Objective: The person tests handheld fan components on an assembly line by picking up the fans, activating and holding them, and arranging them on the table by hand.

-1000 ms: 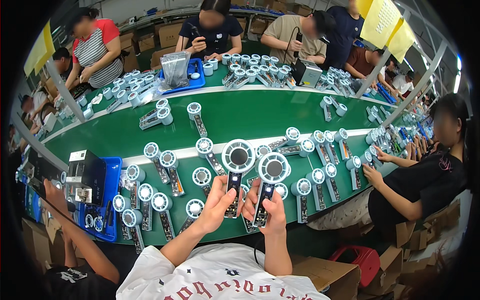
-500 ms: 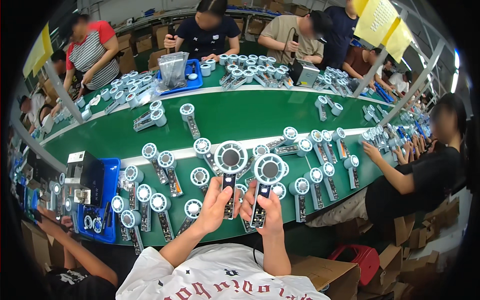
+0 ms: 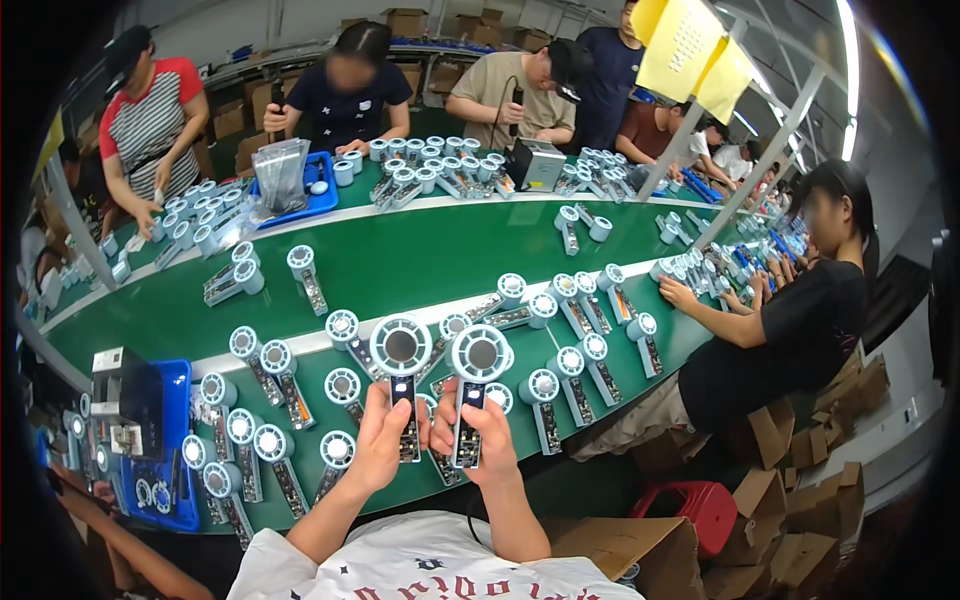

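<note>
My left hand is closed around the handle of a light blue handheld fan, its thumb on the open front where a circuit board shows. A second handheld fan of the same kind is gripped by my right hand, thumb also against the board side of its handle. Both fans stand upright side by side, round heads up, with dark grey centres. A small white light glows on each handle. Behind them, partly hidden, more fans lie on the green bench.
Several similar fans lie left of my hands, and others to the right. A blue tray with a boxy device sits far left. A co-worker works at right; others sit across the bench. A red stool and cardboard boxes stand below right.
My view has swung right, so the bench and people sit further left in the picture. Both hands keep their fans, whose heads are now closer to level with each other.
</note>
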